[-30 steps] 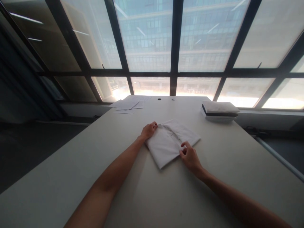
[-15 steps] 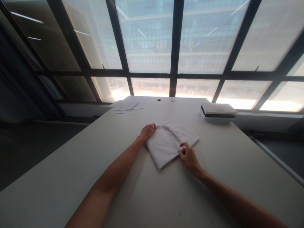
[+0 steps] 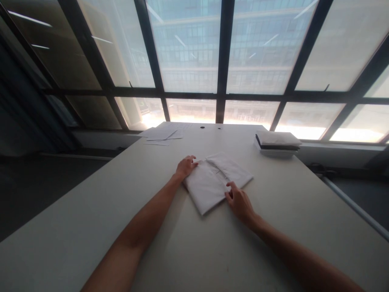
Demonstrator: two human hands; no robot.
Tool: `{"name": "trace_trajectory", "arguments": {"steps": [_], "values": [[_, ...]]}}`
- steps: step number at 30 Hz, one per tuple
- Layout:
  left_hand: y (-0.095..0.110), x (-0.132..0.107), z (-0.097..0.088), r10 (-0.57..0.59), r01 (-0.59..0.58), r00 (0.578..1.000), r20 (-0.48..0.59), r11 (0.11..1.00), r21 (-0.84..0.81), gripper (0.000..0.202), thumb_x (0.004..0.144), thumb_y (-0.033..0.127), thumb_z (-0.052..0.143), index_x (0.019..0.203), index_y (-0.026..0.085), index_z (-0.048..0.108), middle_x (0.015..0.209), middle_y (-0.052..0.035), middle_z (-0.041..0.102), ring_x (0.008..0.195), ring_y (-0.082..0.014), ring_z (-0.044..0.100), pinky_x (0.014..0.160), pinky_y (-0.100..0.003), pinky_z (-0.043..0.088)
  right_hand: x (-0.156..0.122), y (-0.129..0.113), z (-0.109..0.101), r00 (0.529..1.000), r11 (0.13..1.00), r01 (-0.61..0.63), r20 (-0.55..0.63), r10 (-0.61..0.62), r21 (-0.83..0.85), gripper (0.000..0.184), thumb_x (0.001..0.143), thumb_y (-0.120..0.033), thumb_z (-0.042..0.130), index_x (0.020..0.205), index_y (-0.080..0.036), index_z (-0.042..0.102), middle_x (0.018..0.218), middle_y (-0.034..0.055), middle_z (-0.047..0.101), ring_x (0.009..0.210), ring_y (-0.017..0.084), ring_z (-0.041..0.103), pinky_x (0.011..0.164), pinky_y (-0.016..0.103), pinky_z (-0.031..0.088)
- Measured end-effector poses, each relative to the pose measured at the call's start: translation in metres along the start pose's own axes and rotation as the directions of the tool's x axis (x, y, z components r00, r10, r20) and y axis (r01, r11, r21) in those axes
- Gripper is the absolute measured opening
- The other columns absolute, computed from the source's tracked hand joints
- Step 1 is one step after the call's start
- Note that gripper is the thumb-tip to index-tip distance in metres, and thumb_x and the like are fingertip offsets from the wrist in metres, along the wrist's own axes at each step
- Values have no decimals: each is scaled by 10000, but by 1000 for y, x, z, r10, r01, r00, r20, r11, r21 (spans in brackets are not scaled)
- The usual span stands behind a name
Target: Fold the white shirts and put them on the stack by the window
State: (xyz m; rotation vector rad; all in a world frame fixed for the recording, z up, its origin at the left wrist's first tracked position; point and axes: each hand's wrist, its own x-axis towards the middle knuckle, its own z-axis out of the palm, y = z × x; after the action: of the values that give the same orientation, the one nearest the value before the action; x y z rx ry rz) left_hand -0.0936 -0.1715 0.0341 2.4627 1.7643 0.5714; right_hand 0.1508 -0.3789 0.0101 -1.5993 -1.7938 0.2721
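Head view, near to far. Two bare forearms run up from the bottom edge over a pale table (image 3: 75, 227). Right hand (image 3: 240, 201) lies at the near right edge of a folded white shirt (image 3: 217, 180), fingers curled loosely, thumb and fingertips touching the cloth edge near the button placket; whether cloth is actually pinched between them can't be told. Left hand (image 3: 184, 167) sits at the shirt's far left corner, fingers bent down onto the fabric by the collar area, pressing or lightly gripping it; can't tell if anything is held between fingers.

Shirt lies flat on the table about mid-width, folded into a rough rectangle turned diagonally, placket line running through the middle, near corner pointing toward the camera between the two arms.

Farther right, near the table's right edge, a stack of folded garments (image 3: 277, 142), white on top with a dark layer beneath, well apart from the shirt. Far left, loose paper sheets (image 3: 161, 135) lie flat near the far end. Two small dark cable holes (image 3: 202, 127) at the far edge of the table. Beyond it a big window wall with dark frames (image 3: 223, 61), bright daylight, and a building outside. Dark floor (image 3: 36, 186) to the left of the table.
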Motion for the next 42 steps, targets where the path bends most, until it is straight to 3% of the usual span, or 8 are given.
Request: {"name": "trace_trajectory", "arguments": {"steps": [4, 9, 12, 19, 25, 30, 37, 42], "values": [[24, -18, 2, 194, -193, 981, -15, 980, 51, 416, 1022, 352, 456, 1404, 208, 539, 1416, -99, 589, 1312, -239, 524, 1115, -371, 377, -6, -30, -2, 957, 944, 287, 14, -289, -164, 280, 1000, -282, 470, 1217, -181, 616, 1157, 153, 663, 1097, 282, 587, 952, 417, 460], [49, -52, 24, 405, -421, 885, 230, 907, 24, 538, 1061, 400, 280, 1544, 178, 361, 1611, -99, 347, 1509, -241, 256, 1222, -489, 175, -14, -57, 16, 787, 846, 534, 375, -491, -13, 580, 997, -442, 500, 1505, -173, 425, 1583, 146, 385, 1475, 277, 292, 1205, 483, 226], [42, -57, 29, 402, -421, 876, 264, 907, 16, 576, 1067, 427, 207, 1581, 179, 284, 1644, -93, 259, 1533, -223, 180, 1233, -486, 124, -19, -57, 21, 702, 834, 549, 515, -492, 50, 781, 987, -584, 449, 1591, -129, 258, 1644, 157, 250, 1535, 278, 139, 1240, 506, 95], [-19, -29, 8, 151, -195, 928, 341, 976, 97, 598, 1056, 429, 174, 1598, 182, 229, 1664, -86, 175, 1538, -254, 148, 1219, -525, 150, -27, -55, 11, 653, 843, 526, 582, -485, 113, 844, 979, -665, 383, 1600, -113, 233, 1658, 155, 164, 1542, 268, 94, 1253, 476, 31], [-21, -25, 0, 43, -81, 974, 224, 984, 162, 551, 1051, 331, 193, 1559, 160, 322, 1626, -121, 297, 1516, -253, 238, 1218, -552, 138, -20, -58, 13, 701, 838, 517, 474, -532, 176, 578, 1021, -523, 433, 1469, -164, 505, 1549, 139, 447, 1453, 255, 375, 1217, 432, 242], [32, -32, 22, 312, -330, 931, 190, 941, 74, 542, 1059, 371, 221, 1560, 193, 326, 1624, -86, 321, 1514, -215, 246, 1226, -475, 177, 9, -65, 25, 868, 892, 415, 215, -448, 180, 437, 1079, -339, 297, 1231, -213, 687, 1258, 81, 702, 1207, 202, 613, 1066, 346, 429], [37, -23, 36, 291, -318, 918, 269, 946, 65, 604, 1055, 460, 209, 1576, 168, 292, 1648, -102, 247, 1530, -244, 189, 1226, -495, 164, 15, -25, 29, 868, 913, 377, 403, -290, -154, 589, 1039, -490, 384, 1553, -204, 379, 1643, 130, 256, 1525, 268, 192, 1222, 492, 161], [34, -25, 31, 188, -215, 954, 233, 972, 94, 633, 1049, 461, 215, 1574, 111, 277, 1641, -162, 243, 1529, -272, 186, 1222, -494, 161, -5, -2, 14, 883, 925, 315, 425, -201, -215, 688, 1034, -534, 359, 1578, -117, 301, 1654, 177, 156, 1542, 273, 90, 1227, 503, 150]]}}
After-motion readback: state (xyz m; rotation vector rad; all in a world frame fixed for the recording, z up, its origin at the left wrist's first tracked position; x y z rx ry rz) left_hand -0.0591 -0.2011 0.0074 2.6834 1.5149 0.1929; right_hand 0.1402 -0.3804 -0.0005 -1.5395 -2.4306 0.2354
